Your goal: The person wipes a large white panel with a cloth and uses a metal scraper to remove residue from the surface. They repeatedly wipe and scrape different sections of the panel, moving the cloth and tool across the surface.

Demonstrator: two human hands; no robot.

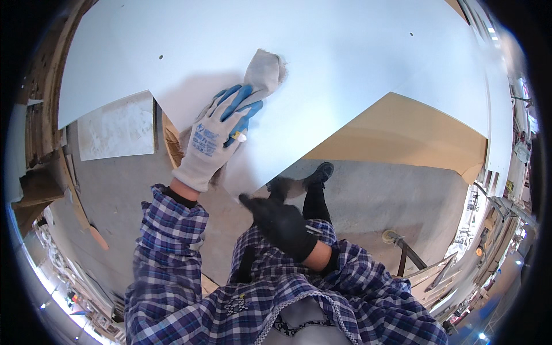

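A large white sheet (327,86) lies before me, one pointed corner reaching towards my body. My left hand (220,125), in a white knit glove with blue-coated fingers, presses a greyish cloth (264,71) onto it. Dark fuzzy material shows beside the glove's cuff. A small yellow-and-white piece (239,136) sits by the left thumb; what it is stays unclear. My right hand (282,224) wears a black glove and is slightly blurred. Its fingertips meet or nearly meet the sheet's near corner, and whether they grip it is hidden.
Brown board (388,133) shows below the sheet at right. A whitish board (118,127) is at left, near stacked panels (41,95). Wooden strips (77,198) lie along the left of the concrete floor (116,207). A metal leg with a round foot (389,236) stands at lower right.
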